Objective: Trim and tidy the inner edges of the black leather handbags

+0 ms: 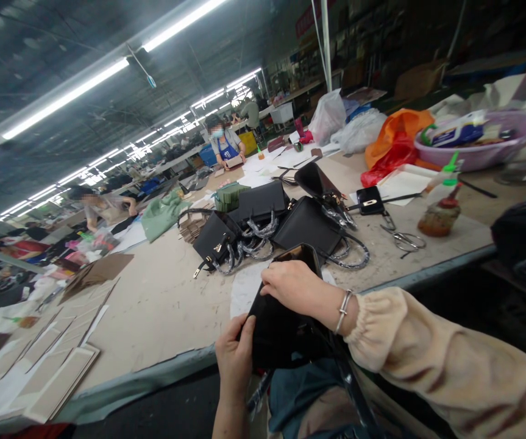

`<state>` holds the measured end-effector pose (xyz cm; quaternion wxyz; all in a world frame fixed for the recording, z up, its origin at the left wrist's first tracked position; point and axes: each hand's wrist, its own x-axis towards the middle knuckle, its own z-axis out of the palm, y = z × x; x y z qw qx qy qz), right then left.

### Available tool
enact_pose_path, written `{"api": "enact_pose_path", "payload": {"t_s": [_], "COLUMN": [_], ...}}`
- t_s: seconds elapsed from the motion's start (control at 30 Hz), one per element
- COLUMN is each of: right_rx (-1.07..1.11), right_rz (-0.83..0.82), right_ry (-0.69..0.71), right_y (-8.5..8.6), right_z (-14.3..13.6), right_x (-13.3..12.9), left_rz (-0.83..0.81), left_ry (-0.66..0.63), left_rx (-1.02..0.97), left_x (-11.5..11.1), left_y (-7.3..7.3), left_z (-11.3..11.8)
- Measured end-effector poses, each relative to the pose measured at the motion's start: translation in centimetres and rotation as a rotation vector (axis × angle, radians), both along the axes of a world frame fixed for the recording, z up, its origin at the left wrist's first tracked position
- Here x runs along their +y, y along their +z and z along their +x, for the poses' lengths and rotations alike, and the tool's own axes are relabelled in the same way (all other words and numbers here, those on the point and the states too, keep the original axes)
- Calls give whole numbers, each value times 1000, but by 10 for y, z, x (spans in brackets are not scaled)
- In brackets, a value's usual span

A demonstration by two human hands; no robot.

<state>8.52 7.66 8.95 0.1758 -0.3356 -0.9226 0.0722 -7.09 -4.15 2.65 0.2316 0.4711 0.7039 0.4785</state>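
Note:
A black handbag (281, 335) rests tilted over my lap at the table's front edge. My left hand (238, 347) pinches its left side, thumb on top. Across its upper part lies my right hand (294, 286), fingers curled on the bag's edge; the fingertips are partly hidden. The bag's wrapped straps hang down toward my lap. Just beyond stands a cluster of finished-looking black handbags (263, 204) with plastic-wrapped handles and gold-coloured clasps. A white sheet (244, 289) lies partly under the bag I hold.
To the right are scissors (409, 241), a glue bottle (440, 216), a small black piece with a clasp (369, 200) and a purple basin (482, 152). Flat beige panels (56, 384) lie left. Green cloth (164, 214) sits behind. A co-worker (226, 146) in a blue apron works at the far end.

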Motion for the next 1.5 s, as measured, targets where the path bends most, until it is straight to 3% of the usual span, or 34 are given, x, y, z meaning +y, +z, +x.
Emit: {"api": "enact_pose_path", "payload": {"t_s": [0.1, 0.23, 0.43, 0.53, 0.77, 1.0, 1.5], "right_rx": [44, -11, -88, -90, -50, -44, -15], "right_rz": [18, 36, 2, 3, 27, 36, 55], "right_ry": [14, 56, 42, 38, 88, 99, 101], "right_y": [-2, -2, 4, 5, 2, 0, -5], "right_z": [0, -2, -7, -7, 1, 4, -4], "right_x": [1, 5, 13, 17, 28, 41, 47], "left_rz": [-60, -152, -214, -254, -262, -238, -310], "left_ry": [-66, -168, -123, -127, -194, -228, -255], "left_rx": [12, 195, 580, 660, 493, 402, 349], "left_x": [3, 8, 26, 38, 52, 54, 57], "left_y": [9, 27, 46, 50, 51, 42, 31], "left_z": [-3, -7, 1, 5, -7, -18, -29]}}
